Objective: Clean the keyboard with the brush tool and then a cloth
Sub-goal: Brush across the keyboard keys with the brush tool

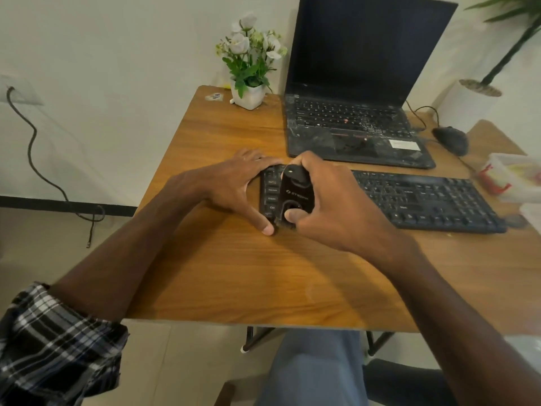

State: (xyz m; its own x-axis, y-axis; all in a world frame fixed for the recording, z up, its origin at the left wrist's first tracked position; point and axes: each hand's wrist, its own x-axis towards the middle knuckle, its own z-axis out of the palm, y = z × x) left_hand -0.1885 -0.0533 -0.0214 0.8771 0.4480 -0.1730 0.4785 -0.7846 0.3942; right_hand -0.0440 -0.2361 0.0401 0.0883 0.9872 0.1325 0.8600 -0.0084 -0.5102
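Observation:
A black keyboard point(424, 200) lies across the wooden table point(234, 273), in front of the laptop. My right hand point(330, 206) is shut on a black brush tool point(295, 194) with white lettering, pressed down on the keyboard's left end. The bristles are hidden under the tool. My left hand point(237, 183) clasps the keyboard's left edge, thumb at the front corner and fingers along the back. No cloth shows.
An open dusty laptop point(354, 130) stands behind the keyboard. A white pot of flowers point(248, 95) sits at the back left. A wired black mouse point(450, 139) and a clear plastic box point(515, 177) lie at the right. The table's front edge runs near my knees.

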